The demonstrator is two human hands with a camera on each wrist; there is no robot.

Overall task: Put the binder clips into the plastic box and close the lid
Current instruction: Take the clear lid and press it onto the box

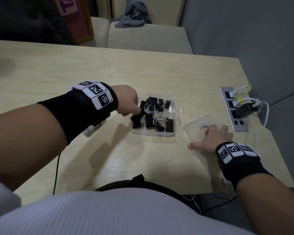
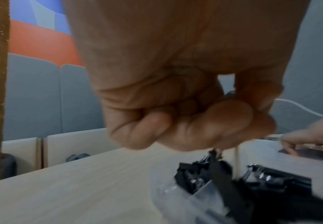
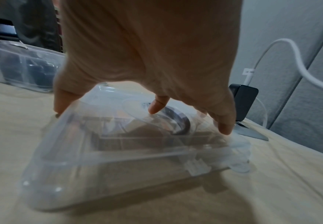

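A clear plastic box (image 1: 153,133) sits mid-table with several black binder clips (image 1: 159,122) piled inside. My left hand (image 1: 134,111) hovers at its left rim and pinches the wire handle of one black binder clip (image 1: 137,119), which hangs over the box's edge. In the left wrist view, that clip (image 2: 223,178) dangles below the left hand (image 2: 220,145) into the box (image 2: 175,195). The clear lid (image 1: 197,126) lies to the box's right. My right hand (image 1: 209,138) spans it, thumb on the near-left edge. In the right wrist view, the lid (image 3: 118,159) is tilted under that hand (image 3: 141,119).
A power strip (image 1: 227,106) with a black adapter (image 1: 243,109) and white cables lies by the table's right edge, just beyond the lid. A thin black cable (image 1: 57,167) crosses the near left. The wooden table (image 1: 75,68) ends at cushioned seats with a grey cloth (image 1: 134,14).
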